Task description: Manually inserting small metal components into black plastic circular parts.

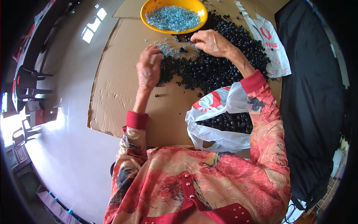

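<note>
Black beads (223,56) of mixed sizes lie in a wide loose pile on a flat sheet of brown cardboard (123,74). Small clear blue beads (166,48) are scattered at the pile's far left side, some mixed among the black ones. At that edge my left hand (148,68) has its fingers curled and slightly blurred; their tips and anything between them are hidden. My right hand (213,43) is over the far part of the black pile, fingers bent together in a pinch. What it holds, if anything, cannot be made out.
A yellow bowl (149,23) of clear blue beads stands at the far edge. Near my right forearm, an open white plastic bag (201,130) contains more black beads. Another white bag (278,61) lies flat at the right, beside a black cloth-like surface (309,100). Chairs (31,84) stand far left.
</note>
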